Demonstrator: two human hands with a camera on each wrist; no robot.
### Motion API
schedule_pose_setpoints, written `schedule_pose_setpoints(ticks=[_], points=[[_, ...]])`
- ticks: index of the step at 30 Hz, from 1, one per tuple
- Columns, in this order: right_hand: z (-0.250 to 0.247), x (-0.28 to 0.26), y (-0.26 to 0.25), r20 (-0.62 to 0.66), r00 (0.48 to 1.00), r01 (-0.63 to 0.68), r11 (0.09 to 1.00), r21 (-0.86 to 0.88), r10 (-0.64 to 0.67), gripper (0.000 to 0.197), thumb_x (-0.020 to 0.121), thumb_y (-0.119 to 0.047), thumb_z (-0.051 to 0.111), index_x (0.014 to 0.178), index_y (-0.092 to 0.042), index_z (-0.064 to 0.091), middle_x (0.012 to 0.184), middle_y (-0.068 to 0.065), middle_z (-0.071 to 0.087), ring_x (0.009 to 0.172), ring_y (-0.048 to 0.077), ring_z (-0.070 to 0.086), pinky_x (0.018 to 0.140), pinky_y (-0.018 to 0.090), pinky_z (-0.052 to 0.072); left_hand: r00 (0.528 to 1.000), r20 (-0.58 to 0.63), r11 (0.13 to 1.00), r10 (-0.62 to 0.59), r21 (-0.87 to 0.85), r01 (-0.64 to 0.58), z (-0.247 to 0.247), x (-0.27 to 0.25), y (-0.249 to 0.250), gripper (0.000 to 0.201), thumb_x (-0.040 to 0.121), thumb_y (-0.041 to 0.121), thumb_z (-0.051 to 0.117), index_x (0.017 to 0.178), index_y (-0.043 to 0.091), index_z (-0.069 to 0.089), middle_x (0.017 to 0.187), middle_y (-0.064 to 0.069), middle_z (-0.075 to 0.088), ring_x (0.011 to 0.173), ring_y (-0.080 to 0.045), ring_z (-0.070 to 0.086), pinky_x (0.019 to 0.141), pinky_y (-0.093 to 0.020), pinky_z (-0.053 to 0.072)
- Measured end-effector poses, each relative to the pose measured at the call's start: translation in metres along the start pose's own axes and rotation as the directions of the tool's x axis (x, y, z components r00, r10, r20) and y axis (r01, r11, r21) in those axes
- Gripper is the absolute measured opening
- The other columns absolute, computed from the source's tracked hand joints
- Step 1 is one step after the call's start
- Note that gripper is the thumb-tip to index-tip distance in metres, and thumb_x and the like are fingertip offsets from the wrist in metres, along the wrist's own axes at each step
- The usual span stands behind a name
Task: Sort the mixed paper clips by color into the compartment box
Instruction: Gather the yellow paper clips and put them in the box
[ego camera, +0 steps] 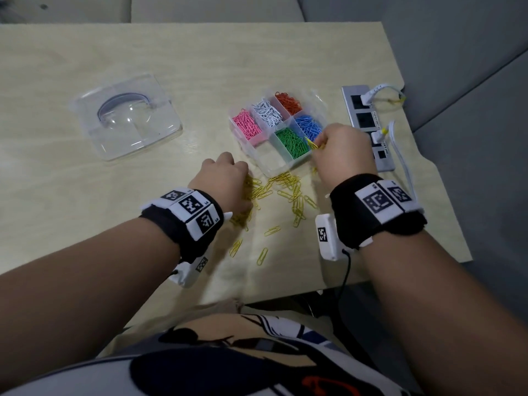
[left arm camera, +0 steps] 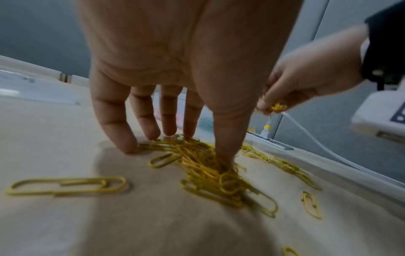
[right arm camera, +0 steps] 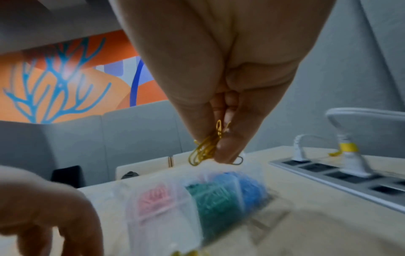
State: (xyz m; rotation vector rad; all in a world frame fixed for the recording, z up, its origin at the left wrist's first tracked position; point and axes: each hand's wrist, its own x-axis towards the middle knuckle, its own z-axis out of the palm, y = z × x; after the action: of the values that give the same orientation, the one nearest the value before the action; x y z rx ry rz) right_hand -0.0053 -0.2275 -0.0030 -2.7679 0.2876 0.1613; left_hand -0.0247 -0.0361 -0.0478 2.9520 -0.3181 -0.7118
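Note:
The clear compartment box [ego camera: 267,167] holds pink, white, red, blue and green clips in separate cells; its near-left cell [ego camera: 270,157] looks empty. Loose yellow paper clips [ego camera: 285,190] lie scattered on the table in front of it. My left hand [ego camera: 225,178] rests on their left part, fingers spread and nearly straight, the thumb pushed into the pile [left arm camera: 203,169]. My right hand [ego camera: 340,147] hovers over the box's near right edge by the green and blue cells. It pinches a small bunch of yellow clips [right arm camera: 203,152] between thumb and fingertips [right arm camera: 228,149].
The box's clear lid [ego camera: 125,115] lies at the table's left. A grey power strip [ego camera: 368,124] with white plugs and a cable [ego camera: 400,155] sits just right of the box. The table's right edge [ego camera: 445,195] is close to my right wrist.

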Motion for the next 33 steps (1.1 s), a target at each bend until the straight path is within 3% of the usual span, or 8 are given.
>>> schedule_pose_setpoints(ticks=[6, 10, 14, 17, 21, 23, 28, 33], points=[[0.02, 0.01, -0.039, 0.063, 0.984, 0.165, 0.986, 0.029, -0.166, 0.019, 0.096, -0.009, 0.053, 0.108, -0.015, 0.066, 0.098, 0.003, 0.065, 0.092, 0.02, 0.06, 0.082, 0.026, 0.048, 0.996, -0.052, 0.998, 0.066, -0.016, -0.066, 0.001, 0.012, 0.002, 0.031, 0.086, 0.013, 0.055, 0.117, 0.013, 0.06, 0.103, -0.011, 0.054, 0.093, -0.033, 0.058, 0.074, -0.036, 0.047], [0.017, 0.011, -0.036, 0.121, 0.984, 0.114, 0.988, 0.103, -0.127, 0.036, 0.097, -0.004, 0.044, 0.126, -0.02, 0.061, 0.117, 0.006, 0.066, 0.107, 0.022, 0.06, 0.093, 0.031, 0.048, 0.996, -0.05, 0.997, 0.075, -0.012, -0.075, -0.001, 0.016, 0.003, 0.029, 0.089, 0.013, 0.053, 0.116, 0.016, 0.061, 0.103, -0.009, 0.056, 0.096, -0.03, 0.057, 0.072, -0.034, 0.045], [0.002, 0.003, -0.016, 0.084, 0.994, 0.053, 0.972, 0.228, -0.074, 0.035, 0.097, -0.005, 0.043, 0.122, -0.02, 0.061, 0.119, 0.003, 0.063, 0.101, 0.018, 0.061, 0.088, 0.028, 0.049, 0.992, -0.073, 0.994, 0.101, -0.045, -0.104, -0.005, 0.015, 0.004, 0.026, 0.09, 0.017, 0.053, 0.114, 0.02, 0.064, 0.104, -0.008, 0.062, 0.096, -0.029, 0.058, 0.074, -0.033, 0.044], [-0.003, -0.007, 0.0, 0.198, 0.98, -0.023, 0.998, 0.056, 0.012, 0.025, 0.095, -0.011, 0.051, 0.118, -0.013, 0.06, 0.116, 0.006, 0.06, 0.088, 0.017, 0.057, 0.073, 0.025, 0.047, 0.986, -0.128, 0.986, 0.111, -0.106, -0.125, -0.015, 0.009, 0.002, 0.021, 0.089, 0.021, 0.057, 0.107, 0.023, 0.068, 0.101, -0.003, 0.067, 0.092, -0.024, 0.059, 0.074, -0.028, 0.043], [0.011, -0.025, 0.009, 0.464, 0.865, -0.135, 0.979, -0.151, 0.191, 0.073, 0.079, -0.032, 0.079, 0.136, -0.012, 0.037, 0.131, 0.011, 0.037, 0.103, 0.028, 0.055, 0.073, 0.032, 0.041, 0.973, -0.208, 0.97, 0.096, -0.198, -0.138, -0.037, 0.001, 0.004, 0.021, 0.086, 0.013, 0.06, 0.1, 0.024, 0.072, 0.094, 0.004, 0.07, 0.08, -0.011, 0.055, 0.074, -0.02, 0.039], [0.023, -0.032, 0.007, 0.453, 0.877, -0.121, 0.985, -0.121, 0.163, 0.081, 0.076, -0.031, 0.082, 0.138, -0.014, 0.034, 0.133, 0.012, 0.033, 0.115, 0.031, 0.052, 0.083, 0.037, 0.045, 0.956, -0.281, 0.954, 0.087, -0.252, -0.161, -0.049, 0.003, 0.008, 0.021, 0.085, 0.011, 0.062, 0.097, 0.024, 0.073, 0.09, 0.005, 0.07, 0.08, -0.012, 0.059, 0.075, -0.02, 0.041], [0.049, -0.035, 0.005, 0.309, 0.951, 0.027, 0.999, -0.02, -0.02, 0.058, 0.086, -0.021, 0.07, 0.137, -0.016, 0.042, 0.133, 0.009, 0.034, 0.113, 0.03, 0.053, 0.099, 0.037, 0.044, 0.94, -0.322, 0.936, 0.113, -0.281, -0.21, -0.062, 0.02, 0.024, 0.025, 0.085, 0.018, 0.069, 0.109, 0.024, 0.07, 0.096, 0.006, 0.07, 0.089, -0.012, 0.065, 0.083, -0.022, 0.045], [0.053, -0.031, 0.005, 0.251, 0.956, 0.156, 0.988, 0.013, -0.154, 0.03, 0.093, -0.013, 0.055, 0.123, -0.013, 0.056, 0.12, 0.011, 0.049, 0.1, 0.033, 0.059, 0.092, 0.043, 0.05, 0.941, -0.332, 0.923, 0.07, -0.337, -0.188, -0.051, 0.019, 0.018, 0.047, 0.083, 0.023, 0.073, 0.127, 0.027, 0.06, 0.11, 0.005, 0.067, 0.089, -0.009, 0.062, 0.085, -0.024, 0.046]])
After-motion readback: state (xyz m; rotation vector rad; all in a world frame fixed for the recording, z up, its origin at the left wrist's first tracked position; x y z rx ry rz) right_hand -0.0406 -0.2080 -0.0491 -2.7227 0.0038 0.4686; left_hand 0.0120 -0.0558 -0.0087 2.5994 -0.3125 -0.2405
